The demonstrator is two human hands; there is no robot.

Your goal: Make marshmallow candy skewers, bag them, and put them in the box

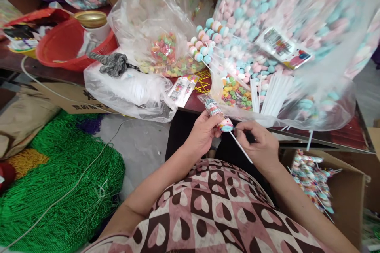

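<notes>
My left hand is closed around a marshmallow skewer in a clear printed wrapper, held above my lap. Its white stick points down to the right, past the open end of the wrapper. My right hand is beside the lower end of the wrapper, thumb and forefinger pinched together close to the stick; whatever lies between them is too small to make out. Just beyond, on the table, are several unwrapped marshmallow skewers, printed wrappers and gold twist ties.
A large bag of pastel marshmallows covers the table's right side, with ring candies and white sticks before it. A red basket stands left. Wrapped skewers fill part of a cardboard box at lower right. Green cord heaps the floor.
</notes>
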